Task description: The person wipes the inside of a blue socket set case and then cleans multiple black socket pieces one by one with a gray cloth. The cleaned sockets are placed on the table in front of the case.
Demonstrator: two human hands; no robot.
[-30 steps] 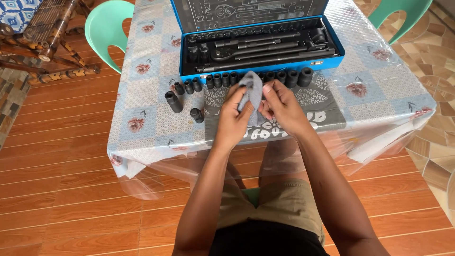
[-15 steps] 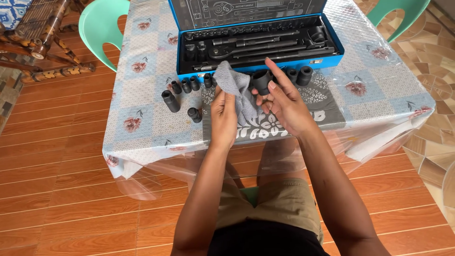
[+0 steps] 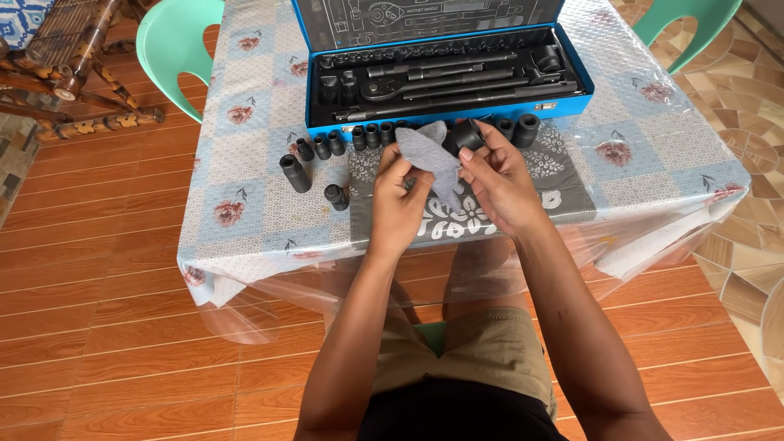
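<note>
Tiled floor, floral-clothed table (image 3: 245,175), left hand (image 3: 398,198) pinching grey cloth (image 3: 431,157), right hand (image 3: 496,181) gripping black socket (image 3: 467,135), blue tool case (image 3: 445,69) at 12 o'clock, socket row (image 3: 359,139) at 10 o'clock.

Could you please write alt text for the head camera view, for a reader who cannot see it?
A person's left hand holds a grey cloth beside a black socket gripped in the right hand, above a floral-covered table with an open blue tool case.
</note>
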